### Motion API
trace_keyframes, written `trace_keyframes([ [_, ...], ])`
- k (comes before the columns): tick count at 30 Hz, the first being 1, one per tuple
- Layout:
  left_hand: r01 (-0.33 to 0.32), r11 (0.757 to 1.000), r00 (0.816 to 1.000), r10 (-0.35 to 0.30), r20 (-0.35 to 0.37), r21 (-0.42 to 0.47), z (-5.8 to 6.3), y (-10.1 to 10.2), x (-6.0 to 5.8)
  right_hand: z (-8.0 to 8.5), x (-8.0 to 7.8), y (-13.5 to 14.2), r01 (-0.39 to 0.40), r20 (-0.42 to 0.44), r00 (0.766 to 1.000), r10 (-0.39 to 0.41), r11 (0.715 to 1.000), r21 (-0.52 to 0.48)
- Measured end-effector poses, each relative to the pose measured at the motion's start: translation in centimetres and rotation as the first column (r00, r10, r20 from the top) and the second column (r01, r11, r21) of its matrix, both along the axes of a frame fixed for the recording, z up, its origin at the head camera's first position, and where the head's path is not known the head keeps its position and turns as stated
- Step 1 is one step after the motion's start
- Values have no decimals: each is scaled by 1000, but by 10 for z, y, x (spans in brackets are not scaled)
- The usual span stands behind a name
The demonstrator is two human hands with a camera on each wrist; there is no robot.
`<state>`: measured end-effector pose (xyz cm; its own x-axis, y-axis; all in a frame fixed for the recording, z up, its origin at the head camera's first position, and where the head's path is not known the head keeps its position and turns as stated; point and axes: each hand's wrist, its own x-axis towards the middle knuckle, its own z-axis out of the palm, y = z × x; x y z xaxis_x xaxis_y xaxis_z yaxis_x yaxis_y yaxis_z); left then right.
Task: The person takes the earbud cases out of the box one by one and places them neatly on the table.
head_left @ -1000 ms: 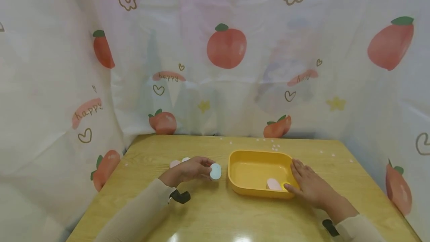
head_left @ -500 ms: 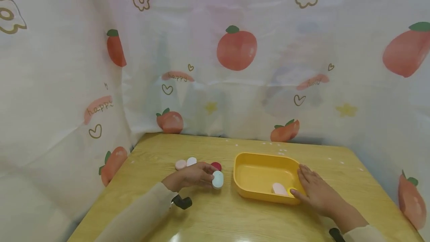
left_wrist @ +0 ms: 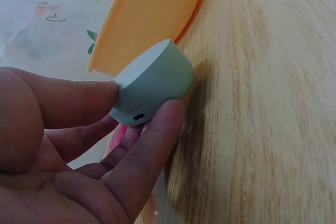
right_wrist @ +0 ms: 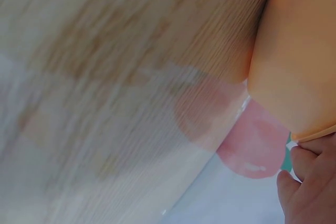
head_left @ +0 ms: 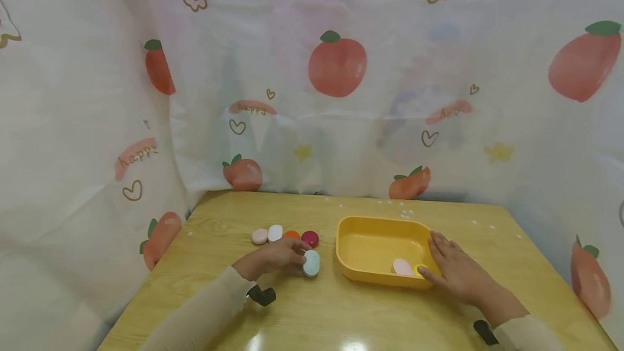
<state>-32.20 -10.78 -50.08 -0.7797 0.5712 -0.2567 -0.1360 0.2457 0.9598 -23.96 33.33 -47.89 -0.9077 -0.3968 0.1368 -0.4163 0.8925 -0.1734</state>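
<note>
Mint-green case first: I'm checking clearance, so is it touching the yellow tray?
Apart: the head view shows wooden tabletop between the mint-green case and the yellow tray.

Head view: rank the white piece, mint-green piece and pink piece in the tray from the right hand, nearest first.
1. Pink piece: inside the yellow tray, just left of the right hand.
2. Mint-green piece: left of the tray, held by the left hand.
3. White piece: farther left, beyond the left hand.
</note>
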Motion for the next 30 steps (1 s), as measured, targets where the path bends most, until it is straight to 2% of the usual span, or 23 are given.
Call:
trace_keyframes([
  [12, -42, 999, 999, 41, -30, -28, -3, 3, 0, 0, -2, 2, 7, 2, 1000, -7, 1000, 4],
  [22, -39, 995, 995, 31, -90, -92, -4, 6, 1, -3, 1, 2, 22, 15, 1000, -22, 1000, -20],
  [30, -74, 969, 981, 27, -194, -236, -4, 5, 1, -4, 0, 3, 22, -17, 1000, -22, 1000, -7],
])
